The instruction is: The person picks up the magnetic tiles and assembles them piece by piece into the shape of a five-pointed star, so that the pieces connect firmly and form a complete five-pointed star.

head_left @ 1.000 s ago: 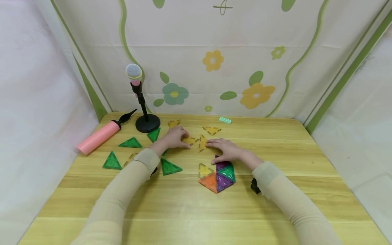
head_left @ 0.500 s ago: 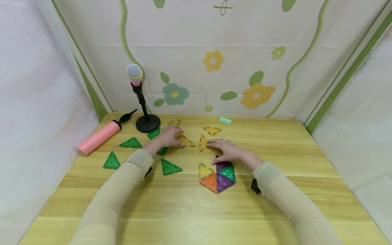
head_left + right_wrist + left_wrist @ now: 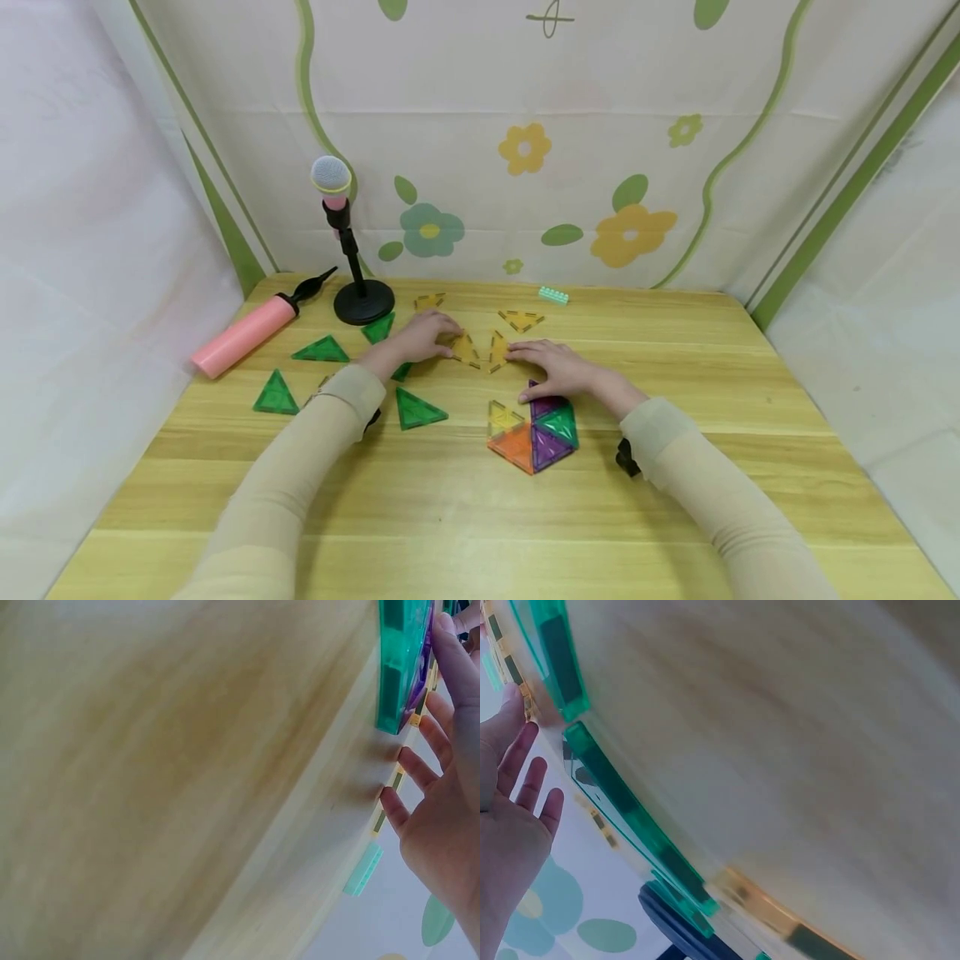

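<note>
My left hand (image 3: 426, 335) pinches the side of an amber triangular magnetic tile (image 3: 466, 350); in the left wrist view its other fingers fan out. Just to the right lies a second amber tile (image 3: 498, 352), with the fingertips of my right hand (image 3: 557, 367) at its right edge. The right thumb rests by a purple tile (image 3: 543, 407). That piece belongs to a flat cluster with a green tile (image 3: 557, 425), another purple tile (image 3: 550, 450), an orange tile (image 3: 513, 447) and a yellow tile (image 3: 504, 419). Green tile edges (image 3: 634, 810) loom large in the left wrist view.
Green triangles (image 3: 420, 410) lie scattered on the left, one partly behind the left hand. More amber tiles (image 3: 521, 320) lie farther back. A microphone on a stand (image 3: 363, 302), a pink hand pump (image 3: 246, 336) and a mint toy brick (image 3: 553, 295) stand toward the back.
The left hand shifted left, then back right, and the amber tile at its fingers turned, its long edge now slanting beside the other amber tile. The right hand stayed in place.
</note>
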Action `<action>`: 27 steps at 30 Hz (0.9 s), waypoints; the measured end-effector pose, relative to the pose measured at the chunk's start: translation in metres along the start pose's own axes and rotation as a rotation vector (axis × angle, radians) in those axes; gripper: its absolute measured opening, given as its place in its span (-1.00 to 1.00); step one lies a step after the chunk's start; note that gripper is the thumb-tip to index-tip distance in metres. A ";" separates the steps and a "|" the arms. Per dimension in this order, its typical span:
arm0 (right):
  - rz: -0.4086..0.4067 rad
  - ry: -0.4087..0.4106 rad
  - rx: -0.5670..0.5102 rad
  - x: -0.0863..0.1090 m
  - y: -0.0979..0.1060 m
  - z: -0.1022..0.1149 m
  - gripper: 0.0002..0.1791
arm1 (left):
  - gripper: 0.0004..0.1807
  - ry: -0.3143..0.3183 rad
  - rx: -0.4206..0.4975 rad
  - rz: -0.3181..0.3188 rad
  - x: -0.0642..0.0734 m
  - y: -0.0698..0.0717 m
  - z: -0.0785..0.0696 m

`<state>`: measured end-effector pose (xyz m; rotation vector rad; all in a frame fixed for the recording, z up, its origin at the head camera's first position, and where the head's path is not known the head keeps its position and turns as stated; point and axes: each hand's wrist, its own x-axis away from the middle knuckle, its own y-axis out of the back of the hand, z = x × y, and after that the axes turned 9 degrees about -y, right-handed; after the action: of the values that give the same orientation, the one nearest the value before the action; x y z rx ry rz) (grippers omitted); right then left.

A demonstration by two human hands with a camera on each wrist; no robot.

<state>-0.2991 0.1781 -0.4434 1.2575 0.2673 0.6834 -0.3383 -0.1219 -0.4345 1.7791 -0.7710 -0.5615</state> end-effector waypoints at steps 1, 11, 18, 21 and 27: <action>0.000 -0.001 0.001 0.000 0.000 0.000 -0.12 | -0.49 -0.006 0.004 0.001 -0.001 0.000 -0.001; -0.006 -0.005 -0.006 0.000 -0.001 0.001 -0.17 | -0.56 -0.038 -0.026 0.010 -0.014 -0.003 -0.012; -0.008 -0.009 -0.008 0.001 0.001 0.002 -0.17 | -0.58 -0.022 -0.045 0.004 -0.021 -0.007 -0.014; -0.007 -0.007 -0.004 0.001 0.000 0.002 -0.17 | -0.55 -0.022 -0.017 -0.016 -0.019 -0.005 -0.010; -0.001 -0.007 -0.010 0.002 -0.001 0.002 -0.16 | -0.46 0.030 0.006 -0.078 -0.007 0.006 0.008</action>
<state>-0.2966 0.1779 -0.4431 1.2502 0.2593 0.6785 -0.3499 -0.1229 -0.4310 1.8249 -0.6863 -0.5835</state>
